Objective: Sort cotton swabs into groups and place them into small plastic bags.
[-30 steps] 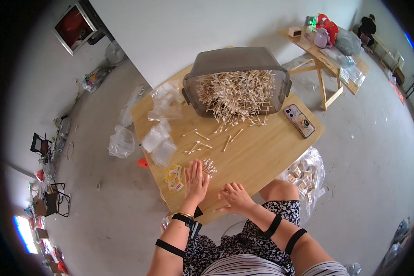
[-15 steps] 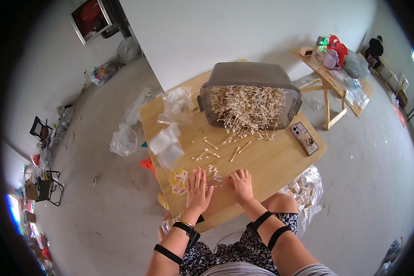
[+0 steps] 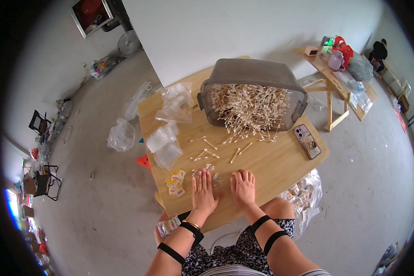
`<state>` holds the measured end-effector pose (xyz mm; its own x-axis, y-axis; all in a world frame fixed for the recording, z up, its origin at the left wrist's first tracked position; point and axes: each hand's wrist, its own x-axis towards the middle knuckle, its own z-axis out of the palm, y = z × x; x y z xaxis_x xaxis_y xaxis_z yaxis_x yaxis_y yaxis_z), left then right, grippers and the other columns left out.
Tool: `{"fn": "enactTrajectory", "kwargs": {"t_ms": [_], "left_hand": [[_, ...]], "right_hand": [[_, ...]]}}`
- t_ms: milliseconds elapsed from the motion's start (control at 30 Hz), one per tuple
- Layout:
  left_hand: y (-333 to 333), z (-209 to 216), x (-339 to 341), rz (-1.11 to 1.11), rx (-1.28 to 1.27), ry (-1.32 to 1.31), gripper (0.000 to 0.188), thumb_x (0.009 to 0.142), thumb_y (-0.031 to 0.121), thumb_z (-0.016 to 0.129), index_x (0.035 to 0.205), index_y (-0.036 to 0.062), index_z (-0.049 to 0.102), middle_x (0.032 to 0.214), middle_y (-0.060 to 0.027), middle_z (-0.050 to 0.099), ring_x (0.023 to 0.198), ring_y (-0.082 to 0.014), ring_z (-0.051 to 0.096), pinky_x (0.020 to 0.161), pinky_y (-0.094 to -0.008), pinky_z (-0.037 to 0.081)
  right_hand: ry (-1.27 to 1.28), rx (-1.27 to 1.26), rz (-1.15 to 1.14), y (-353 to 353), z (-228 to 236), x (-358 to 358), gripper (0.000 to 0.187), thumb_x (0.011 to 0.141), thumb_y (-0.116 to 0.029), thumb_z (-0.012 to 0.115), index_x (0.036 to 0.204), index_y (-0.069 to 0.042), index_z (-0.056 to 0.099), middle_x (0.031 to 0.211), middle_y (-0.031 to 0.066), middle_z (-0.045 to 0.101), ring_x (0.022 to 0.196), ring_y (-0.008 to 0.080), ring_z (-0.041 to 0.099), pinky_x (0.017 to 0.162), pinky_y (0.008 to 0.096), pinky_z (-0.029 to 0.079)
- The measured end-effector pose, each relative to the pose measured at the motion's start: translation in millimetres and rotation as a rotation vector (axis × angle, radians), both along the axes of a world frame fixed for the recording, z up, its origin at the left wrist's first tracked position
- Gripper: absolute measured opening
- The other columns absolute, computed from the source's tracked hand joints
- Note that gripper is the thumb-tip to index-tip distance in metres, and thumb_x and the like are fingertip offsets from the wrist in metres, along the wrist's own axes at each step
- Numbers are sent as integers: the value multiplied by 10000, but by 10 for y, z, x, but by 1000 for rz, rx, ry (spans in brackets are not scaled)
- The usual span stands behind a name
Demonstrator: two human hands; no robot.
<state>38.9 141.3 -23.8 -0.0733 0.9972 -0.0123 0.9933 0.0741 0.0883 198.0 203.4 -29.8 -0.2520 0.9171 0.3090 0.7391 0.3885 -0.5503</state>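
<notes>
My left hand (image 3: 204, 195) lies flat with its fingers stretched out, covering part of a small pile of cotton swabs (image 3: 205, 167) near the table's front edge. A few swab tips show between my hands. To the right, my right hand (image 3: 243, 187) rests palm down on the table, fingers slightly bent, with nothing visible in it. Beyond both hands are several loose cotton swabs (image 3: 210, 145). A grey translucent bin (image 3: 255, 71) lies on its side at the back, and a heap of cotton swabs (image 3: 248, 106) spills from its mouth.
Yellow-and-white labels (image 3: 175, 182) lie left of my left hand, below clear plastic bags (image 3: 166, 154). A phone (image 3: 307, 141) lies at the table's right edge. A bag of small packs (image 3: 304, 198) stands beside my knee. A side table (image 3: 329, 73) and another person (image 3: 378, 53) are farther right.
My left hand has moved slightly right and now covers more of the swab pile. My right hand has turned flatter, its fingers pointing forward. The view has shifted a little.
</notes>
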Motion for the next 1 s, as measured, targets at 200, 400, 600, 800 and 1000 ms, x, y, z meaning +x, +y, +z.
{"fn": "enactTrajectory", "kwargs": {"t_ms": [200,400,600,800,1000], "left_hand": [[-161,-60,61,-40,16,-2,970,912,583,527,1525,-80,173,1611,-230,178,1516,-340,114,1229,-512,42],[-137,-40,83,-22,0,8,966,918,590,516,1524,-81,174,1612,-239,161,1518,-342,98,1227,-510,25],[131,7,5,69,-28,23,967,929,593,495,1535,-69,136,1620,-236,131,1523,-332,74,1225,-511,7],[268,-19,-69,131,1,-8,958,937,584,494,1542,-54,116,1627,-216,127,1525,-319,75,1224,-514,-5],[312,-11,-128,122,18,-47,924,960,569,465,1545,-48,103,1624,-215,138,1520,-327,96,1224,-520,2]], "right_hand": [[-10,-2,2,-4,30,-5,258,926,-218,566,1131,-67,605,1166,127,552,1175,324,493,1059,456,354],[5,-12,-1,-9,26,-10,259,924,-222,566,1126,-63,601,1169,131,551,1177,330,489,1065,457,350],[-2,-11,-1,3,12,5,260,923,-222,568,1126,-63,604,1174,129,554,1180,328,490,1066,454,351],[15,-15,7,7,8,7,267,919,-224,580,1127,-57,604,1174,133,557,1187,328,488,1064,455,353],[12,-12,7,-3,1,6,278,917,-225,587,1132,-48,600,1175,140,555,1186,333,488,1062,455,353]]}}
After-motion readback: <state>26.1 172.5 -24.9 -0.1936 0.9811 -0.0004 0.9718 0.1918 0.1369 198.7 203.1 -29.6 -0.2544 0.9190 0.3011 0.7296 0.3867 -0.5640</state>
